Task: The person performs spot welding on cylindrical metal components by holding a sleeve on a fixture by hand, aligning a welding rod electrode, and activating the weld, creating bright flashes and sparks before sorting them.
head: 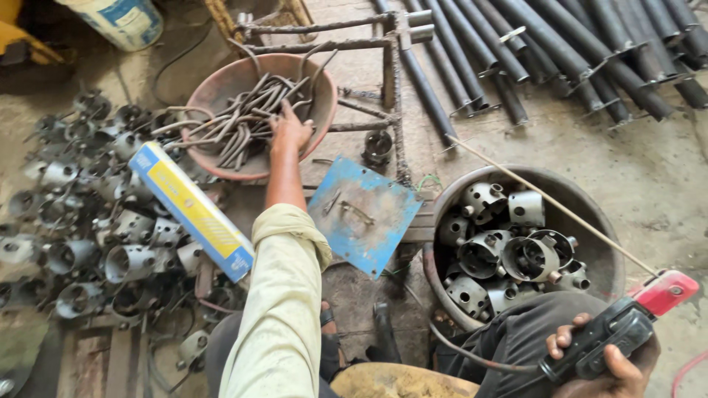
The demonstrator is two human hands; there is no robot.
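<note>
Left hand (289,127) is stretched out over the reddish bowl (221,85), fingers spread loose on the heap of bent metal rods (247,121) inside — resting, not clamped. Right hand (616,368) is clenched around the black welding holder (616,332), red-tipped, its thin electrode (546,199) slanting across the rim of the dark bowl (590,214) of metal cylinders (501,247).

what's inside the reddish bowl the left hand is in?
The reddish bowl holds a tangle of bent metal rods. The left hand rests on them; whatever lies beneath the pile is covered.
</note>
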